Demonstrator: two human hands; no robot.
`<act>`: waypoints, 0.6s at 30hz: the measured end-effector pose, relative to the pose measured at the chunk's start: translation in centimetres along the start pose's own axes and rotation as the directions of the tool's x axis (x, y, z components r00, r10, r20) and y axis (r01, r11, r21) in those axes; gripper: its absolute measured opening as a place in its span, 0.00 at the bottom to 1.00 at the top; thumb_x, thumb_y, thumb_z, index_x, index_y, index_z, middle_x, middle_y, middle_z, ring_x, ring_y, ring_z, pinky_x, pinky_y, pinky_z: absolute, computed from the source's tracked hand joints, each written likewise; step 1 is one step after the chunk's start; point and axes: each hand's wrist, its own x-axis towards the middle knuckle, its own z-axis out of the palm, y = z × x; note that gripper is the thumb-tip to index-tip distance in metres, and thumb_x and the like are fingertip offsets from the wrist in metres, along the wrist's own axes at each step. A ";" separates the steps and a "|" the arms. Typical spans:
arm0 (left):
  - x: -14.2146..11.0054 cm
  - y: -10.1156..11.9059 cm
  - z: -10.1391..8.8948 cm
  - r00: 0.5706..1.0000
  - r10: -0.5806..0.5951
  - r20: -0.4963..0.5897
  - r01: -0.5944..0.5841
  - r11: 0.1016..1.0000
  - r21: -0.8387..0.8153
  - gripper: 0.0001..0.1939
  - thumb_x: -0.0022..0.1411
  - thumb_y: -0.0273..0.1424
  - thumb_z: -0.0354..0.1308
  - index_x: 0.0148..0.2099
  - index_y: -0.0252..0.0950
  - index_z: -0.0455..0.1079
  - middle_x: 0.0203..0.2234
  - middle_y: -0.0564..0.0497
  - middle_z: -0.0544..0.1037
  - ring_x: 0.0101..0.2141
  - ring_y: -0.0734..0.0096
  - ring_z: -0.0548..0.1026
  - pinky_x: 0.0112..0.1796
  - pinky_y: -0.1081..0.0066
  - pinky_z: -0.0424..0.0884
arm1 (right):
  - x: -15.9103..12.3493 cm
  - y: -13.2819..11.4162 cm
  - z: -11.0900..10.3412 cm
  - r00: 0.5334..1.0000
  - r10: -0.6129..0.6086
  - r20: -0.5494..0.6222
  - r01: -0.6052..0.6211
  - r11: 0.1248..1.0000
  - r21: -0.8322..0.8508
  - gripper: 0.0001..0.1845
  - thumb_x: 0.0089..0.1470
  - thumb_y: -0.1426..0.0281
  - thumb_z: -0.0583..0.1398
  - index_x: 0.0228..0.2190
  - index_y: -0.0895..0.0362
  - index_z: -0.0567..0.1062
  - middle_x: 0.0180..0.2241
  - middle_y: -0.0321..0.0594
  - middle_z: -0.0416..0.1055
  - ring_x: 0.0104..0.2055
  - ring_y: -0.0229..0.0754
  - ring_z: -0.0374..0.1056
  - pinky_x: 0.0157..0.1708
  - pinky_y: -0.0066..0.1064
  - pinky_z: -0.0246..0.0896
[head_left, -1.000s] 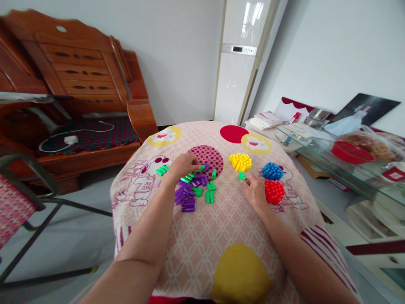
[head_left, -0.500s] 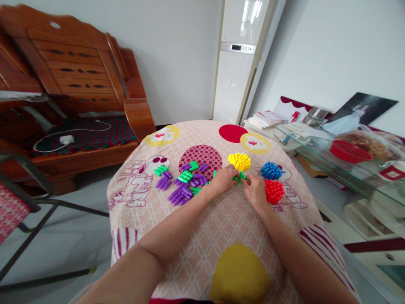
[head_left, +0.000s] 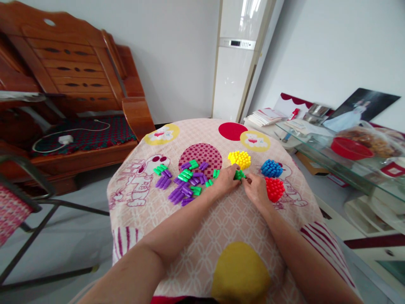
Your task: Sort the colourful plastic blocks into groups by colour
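Observation:
A bunch of small green plastic building pieces (head_left: 239,174) is between my two hands on the table. My left hand (head_left: 227,180) closes on its left side, palm low over the cloth. From the right, my right hand (head_left: 255,188) pinches at the bunch with thumb and forefinger; its other fingers curl under. Just beyond the hands is a cluster of yellow pieces (head_left: 239,159). Blue pieces (head_left: 271,168) and red pieces (head_left: 274,189) are grouped beside my right hand. Left of my left hand, purple pieces (head_left: 180,194) and green pieces (head_left: 185,175) are scattered, several side by side in short rows.
A patterned cloth (head_left: 202,245) covers the round table. To the right, a glass shelf (head_left: 329,158) carries a red bowl (head_left: 351,148) and papers. A wooden bench (head_left: 76,84) and a metal-framed chair (head_left: 47,202) stand on the left. A white cabinet-shaped appliance (head_left: 236,80) stands behind.
The green pieces between my hands now look like a more compact bunch. My left hand has shifted slightly, showing more loose green pieces beside it. The view has tilted a little.

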 end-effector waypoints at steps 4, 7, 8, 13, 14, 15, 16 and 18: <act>0.2 0.0 0.2 0.998 0.053 0.029 -0.052 0.998 -0.032 0.22 0.55 0.26 0.62 0.53 0.35 0.67 0.45 0.47 0.78 0.42 0.65 0.78 0.47 0.67 0.73 | -0.2 0.0 -0.2 1.000 0.009 -0.008 -0.009 1.000 0.008 0.12 0.53 0.68 0.57 0.29 0.57 0.80 0.25 0.45 0.77 0.29 0.45 0.71 0.30 0.31 0.58; 0.2 0.0 0.4 0.997 0.070 0.037 -0.070 0.998 -0.006 0.23 0.55 0.26 0.62 0.54 0.34 0.68 0.46 0.45 0.78 0.44 0.64 0.77 0.49 0.66 0.72 | -0.2 0.0 -0.3 1.000 0.020 -0.019 -0.020 1.000 0.005 0.12 0.51 0.70 0.56 0.29 0.57 0.80 0.25 0.45 0.78 0.30 0.46 0.72 0.30 0.31 0.59; 0.2 0.1 0.4 0.997 0.069 0.040 -0.069 0.998 0.003 0.23 0.55 0.26 0.62 0.55 0.33 0.68 0.46 0.44 0.78 0.44 0.64 0.77 0.49 0.66 0.72 | -0.2 0.0 -0.3 0.999 0.025 -0.024 -0.025 1.000 0.003 0.12 0.50 0.70 0.56 0.29 0.57 0.80 0.25 0.45 0.78 0.30 0.46 0.72 0.30 0.31 0.59; 0.0 0.1 -1.9 0.995 0.069 0.075 -0.073 0.996 0.057 0.31 0.54 0.28 0.65 0.60 0.34 0.66 0.52 0.41 0.76 0.43 0.63 0.78 0.46 0.66 0.73 | -0.2 -0.1 -0.5 0.998 0.038 -0.048 -0.037 0.999 0.019 0.12 0.48 0.72 0.55 0.28 0.58 0.79 0.23 0.44 0.76 0.29 0.46 0.71 0.31 0.32 0.59; -0.1 0.0 -3.2 0.994 0.067 0.085 -0.074 0.993 0.092 0.31 0.54 0.29 0.65 0.60 0.34 0.66 0.53 0.41 0.76 0.43 0.63 0.78 0.46 0.66 0.73 | -0.2 -0.1 -0.5 0.998 0.036 -0.050 -0.035 0.999 0.026 0.12 0.48 0.72 0.55 0.29 0.58 0.79 0.23 0.44 0.76 0.28 0.46 0.71 0.31 0.32 0.59; -0.2 -0.2 -4.8 0.993 0.053 0.105 -0.068 0.988 0.137 0.29 0.55 0.29 0.65 0.59 0.34 0.67 0.51 0.42 0.77 0.43 0.63 0.78 0.45 0.67 0.73 | -0.2 -0.1 -0.6 0.998 0.034 -0.052 -0.032 0.999 0.031 0.13 0.48 0.72 0.55 0.29 0.58 0.80 0.23 0.44 0.76 0.28 0.45 0.70 0.31 0.32 0.59; -0.3 -0.6 -6.6 0.993 0.016 0.121 -0.040 0.979 0.199 0.26 0.55 0.29 0.64 0.57 0.33 0.69 0.47 0.43 0.79 0.43 0.63 0.78 0.45 0.68 0.72 | -0.2 -0.1 -0.6 0.998 0.032 -0.053 -0.031 0.999 0.034 0.13 0.49 0.72 0.55 0.30 0.58 0.80 0.23 0.44 0.76 0.28 0.45 0.70 0.31 0.32 0.59; -0.7 -1.5 -10.4 0.990 -0.059 0.128 0.012 0.940 0.341 0.20 0.57 0.30 0.62 0.52 0.34 0.73 0.42 0.46 0.81 0.42 0.63 0.78 0.43 0.69 0.71 | -0.2 -0.1 -0.6 0.998 0.035 -0.048 -0.034 0.999 0.027 0.13 0.49 0.72 0.55 0.31 0.58 0.80 0.24 0.44 0.76 0.29 0.46 0.70 0.32 0.32 0.60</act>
